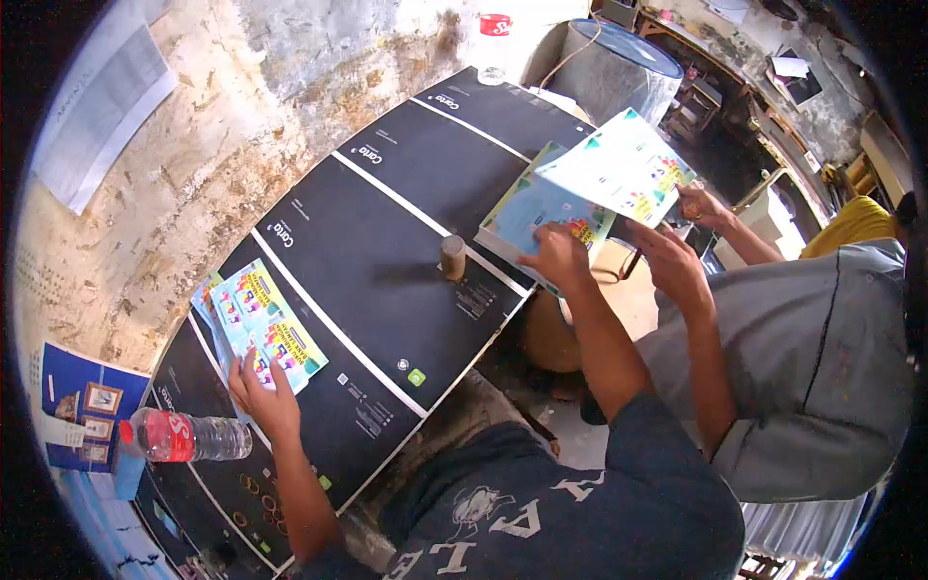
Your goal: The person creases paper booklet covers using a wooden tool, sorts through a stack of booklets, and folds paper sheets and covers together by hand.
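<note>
My left hand [268, 394] rests with spread fingers on the near edge of a small pile of colourful printed sheets [253, 302] on the left of the table. At the right side, my right hand [563, 255] lies on a thicker stack of similar sheets [512, 215], its fingers curled at the top printed sheet. A co-worker's hands hold up a bright printed sheet [619, 159] over the far part of that stack. A short brown cylinder [452, 258] stands on the table between the two piles.
Black panels with white strips cover the table [358, 222]. A water bottle [188, 437] lies at the near left, with several rubber bands [266, 503] beside it. Another bottle [494, 48] stands at the far end, near a large drum [619, 63]. A co-worker in grey [802, 358] is close on my right.
</note>
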### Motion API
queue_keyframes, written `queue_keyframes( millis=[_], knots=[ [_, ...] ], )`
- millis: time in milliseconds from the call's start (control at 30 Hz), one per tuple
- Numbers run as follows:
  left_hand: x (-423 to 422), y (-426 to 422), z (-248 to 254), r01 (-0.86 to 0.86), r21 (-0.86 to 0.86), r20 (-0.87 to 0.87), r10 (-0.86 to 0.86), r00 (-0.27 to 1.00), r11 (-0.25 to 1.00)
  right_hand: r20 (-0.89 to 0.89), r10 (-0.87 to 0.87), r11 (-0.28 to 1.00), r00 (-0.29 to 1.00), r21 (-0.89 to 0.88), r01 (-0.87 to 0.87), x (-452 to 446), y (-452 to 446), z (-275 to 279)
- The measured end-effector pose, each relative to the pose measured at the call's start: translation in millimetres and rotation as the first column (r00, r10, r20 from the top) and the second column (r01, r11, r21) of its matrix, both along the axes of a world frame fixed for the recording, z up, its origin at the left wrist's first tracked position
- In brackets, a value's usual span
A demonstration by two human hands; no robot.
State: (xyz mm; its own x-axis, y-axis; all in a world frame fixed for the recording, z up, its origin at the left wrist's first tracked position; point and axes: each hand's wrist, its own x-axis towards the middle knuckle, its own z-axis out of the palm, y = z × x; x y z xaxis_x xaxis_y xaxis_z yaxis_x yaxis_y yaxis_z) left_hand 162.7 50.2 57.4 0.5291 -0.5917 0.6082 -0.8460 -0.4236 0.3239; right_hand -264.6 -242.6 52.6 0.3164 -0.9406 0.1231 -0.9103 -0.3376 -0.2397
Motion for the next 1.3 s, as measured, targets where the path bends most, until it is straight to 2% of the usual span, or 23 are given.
queue_keyframes(
  millis=[67, 100, 167, 267, 400, 467, 733, 867, 933, 967, 1000, 1067, 1300],
  knots=[
    [-11.9, 20.4, -12.4, 0.032, 0.153, 0.028, -0.036, 0.999, 0.988, -0.012, 0.020, 1.000, 1.000, 0.000, -0.020, -1.0, -3.6, -2.4],
    [-18.3, 28.0, -15.7, 0.039, 0.148, 0.027, -0.043, 0.999, 0.988, 0.010, 0.016, 0.999, 1.000, -0.046, -0.016, -0.1, 0.3, 0.0],
    [-28.6, 41.2, -21.3, 0.058, 0.260, 0.002, -0.061, 0.998, 0.964, -0.008, 0.011, 0.999, 1.000, -0.035, -0.011, -0.1, -3.7, -4.5],
    [-37.3, 54.4, -30.0, 0.052, 0.242, -0.089, -0.032, 0.996, 0.969, -0.027, 0.012, 0.999, 1.000, -0.031, -0.013, 0.5, -0.8, -7.2],
    [-37.0, 69.3, -41.5, 0.069, 0.247, -0.078, -0.051, 0.996, 0.966, -0.059, 0.033, 0.997, 0.998, -0.069, -0.037, -0.9, -0.4, -8.9],
    [-36.6, 72.9, -45.3, 0.093, 0.198, -0.068, -0.081, 0.994, 0.976, -0.070, 0.049, 0.994, 0.996, -0.098, -0.055, -3.0, -1.8, -6.2],
    [-52.9, 87.0, -50.2, 0.103, 0.155, -0.153, -0.080, 0.985, 0.982, -0.168, 0.088, 0.995, 0.982, -0.037, -0.095, 1.2, -3.9, 12.6],
    [-56.1, 91.1, -62.1, 0.099, 0.160, -0.183, -0.069, 0.981, 0.982, -0.205, 0.080, 0.992, 0.975, -0.080, -0.098, 4.1, -1.7, 9.7],
    [-56.0, 92.6, -68.1, 0.120, 0.139, -0.247, -0.083, 0.966, 0.983, -0.203, 0.112, 0.959, 0.973, -0.233, -0.159, 2.9, -8.6, -0.5],
    [-55.9, 94.4, -70.6, 0.115, 0.142, -0.251, -0.076, 0.965, 0.983, -0.164, 0.096, 0.979, 0.982, -0.163, -0.123, 5.4, -6.1, 4.1],
    [-55.8, 95.1, -73.2, 0.116, 0.146, -0.250, -0.077, 0.965, 0.982, -0.169, 0.100, 0.979, 0.981, -0.159, -0.127, 6.7, -4.8, 8.7],
    [-54.9, 93.2, -75.3, 0.120, 0.147, -0.251, -0.080, 0.965, 0.982, -0.217, 0.130, 0.991, 0.967, -0.010, -0.135, 7.7, -7.2, 16.5],
    [-53.4, 94.1, -79.8, 0.107, 0.101, -0.262, -0.078, 0.962, 0.989, -0.239, 0.208, 0.978, 0.948, 0.020, -0.209, 0.1, -21.8, 21.3]
  ],
)
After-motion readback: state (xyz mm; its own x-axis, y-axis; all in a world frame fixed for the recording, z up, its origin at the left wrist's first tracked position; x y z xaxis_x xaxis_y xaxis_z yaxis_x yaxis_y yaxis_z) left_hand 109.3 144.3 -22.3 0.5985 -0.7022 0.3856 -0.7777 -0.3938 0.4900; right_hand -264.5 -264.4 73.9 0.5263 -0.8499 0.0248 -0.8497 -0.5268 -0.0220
